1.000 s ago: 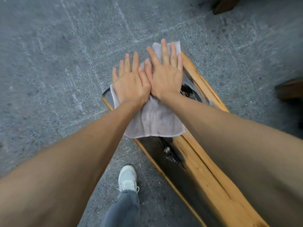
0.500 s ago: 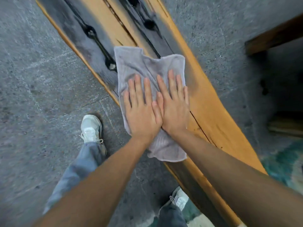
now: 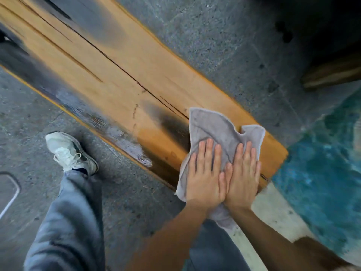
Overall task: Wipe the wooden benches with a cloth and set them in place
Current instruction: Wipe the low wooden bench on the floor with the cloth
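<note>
A long wooden bench [image 3: 121, 75] with orange grain, dark patches and long cracks runs from the upper left to the lower right. A grey cloth [image 3: 216, 130] lies over its near end, one corner hanging off the front edge. My left hand [image 3: 205, 177] and my right hand [image 3: 244, 173] press flat on the cloth side by side, thumbs touching, fingers stretched forward. A wet streak [image 3: 125, 137] shines along the bench's front edge to the left of the cloth.
My left leg in grey trousers and a white shoe [image 3: 68, 151] stand on the grey stone floor left of the bench. A blue-green patterned surface [image 3: 322, 153] borders the bench's end on the right. Another wooden piece [image 3: 332, 73] sits in shadow at the upper right.
Both hands have slid the cloth along the bench from its far end to its near end. My view has followed, and a wet streak now trails behind the cloth.
</note>
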Action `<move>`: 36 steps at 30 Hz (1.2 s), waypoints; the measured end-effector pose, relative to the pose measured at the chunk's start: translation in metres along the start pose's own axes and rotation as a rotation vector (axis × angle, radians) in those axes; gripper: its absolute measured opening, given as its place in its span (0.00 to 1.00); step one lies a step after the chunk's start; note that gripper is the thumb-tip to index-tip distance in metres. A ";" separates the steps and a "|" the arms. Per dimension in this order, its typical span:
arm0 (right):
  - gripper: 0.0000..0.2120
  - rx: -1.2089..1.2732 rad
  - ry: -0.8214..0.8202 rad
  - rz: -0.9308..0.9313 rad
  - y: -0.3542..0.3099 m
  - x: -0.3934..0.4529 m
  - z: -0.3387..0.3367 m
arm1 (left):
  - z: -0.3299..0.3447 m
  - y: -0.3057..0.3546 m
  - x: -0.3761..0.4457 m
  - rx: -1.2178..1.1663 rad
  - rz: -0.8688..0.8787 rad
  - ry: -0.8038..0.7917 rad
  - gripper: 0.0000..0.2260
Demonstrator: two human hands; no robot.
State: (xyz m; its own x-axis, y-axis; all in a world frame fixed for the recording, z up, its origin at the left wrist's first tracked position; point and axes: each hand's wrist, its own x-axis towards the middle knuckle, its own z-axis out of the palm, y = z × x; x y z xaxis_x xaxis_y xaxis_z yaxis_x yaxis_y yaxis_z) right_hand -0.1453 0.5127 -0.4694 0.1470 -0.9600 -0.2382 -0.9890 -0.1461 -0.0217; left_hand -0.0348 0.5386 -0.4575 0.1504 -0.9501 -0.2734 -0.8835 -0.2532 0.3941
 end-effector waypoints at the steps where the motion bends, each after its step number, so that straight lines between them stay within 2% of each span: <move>1: 0.28 0.013 0.002 0.040 0.012 -0.007 0.000 | 0.002 0.011 -0.003 0.011 0.038 -0.024 0.29; 4: 0.29 0.097 0.011 0.195 0.031 -0.019 0.003 | 0.007 0.029 -0.004 0.028 0.120 -0.092 0.27; 7: 0.30 0.170 0.015 0.251 0.028 -0.020 0.001 | 0.003 0.031 -0.005 0.006 0.152 -0.117 0.27; 9: 0.31 0.199 0.029 0.312 0.017 -0.020 -0.002 | -0.003 0.020 0.001 -0.023 0.235 -0.119 0.26; 12: 0.29 0.193 0.114 0.499 -0.012 0.001 -0.008 | -0.020 -0.001 0.035 -0.053 0.404 -0.143 0.26; 14: 0.28 0.165 0.158 0.584 -0.030 0.037 -0.013 | -0.033 -0.011 0.078 -0.042 0.453 -0.085 0.26; 18: 0.25 0.194 0.211 0.539 -0.042 0.104 -0.019 | -0.051 -0.023 0.147 0.043 0.461 0.016 0.25; 22: 0.26 0.144 0.206 0.509 -0.072 0.059 -0.009 | -0.050 -0.042 0.097 -0.037 0.327 0.053 0.26; 25: 0.26 0.105 0.096 0.389 -0.110 -0.003 0.001 | -0.051 -0.091 0.033 0.022 0.298 0.011 0.27; 27: 0.24 0.076 0.026 0.289 -0.126 -0.014 0.000 | -0.060 -0.122 0.014 0.078 0.306 -0.028 0.26; 29: 0.23 0.032 0.013 0.102 -0.134 0.015 -0.008 | -0.074 -0.141 0.031 0.111 0.318 0.007 0.25; 32: 0.22 0.066 0.118 -0.123 -0.165 0.106 -0.028 | -0.105 -0.165 0.106 0.156 0.252 0.103 0.24; 33: 0.22 0.106 0.152 -0.100 -0.181 0.140 -0.031 | -0.116 -0.177 0.137 0.170 0.249 0.119 0.24; 36: 0.25 0.201 0.215 0.162 -0.228 0.183 -0.033 | -0.138 -0.202 0.189 0.180 0.249 0.180 0.25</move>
State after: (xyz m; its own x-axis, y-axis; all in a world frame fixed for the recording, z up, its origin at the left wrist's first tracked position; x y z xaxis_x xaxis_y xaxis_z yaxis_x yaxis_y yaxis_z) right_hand 0.1073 0.3623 -0.4756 -0.0340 -0.9984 -0.0443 -0.9796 0.0421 -0.1965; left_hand 0.2331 0.3849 -0.4679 -0.0183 -0.9996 -0.0234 -0.9645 0.0115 0.2639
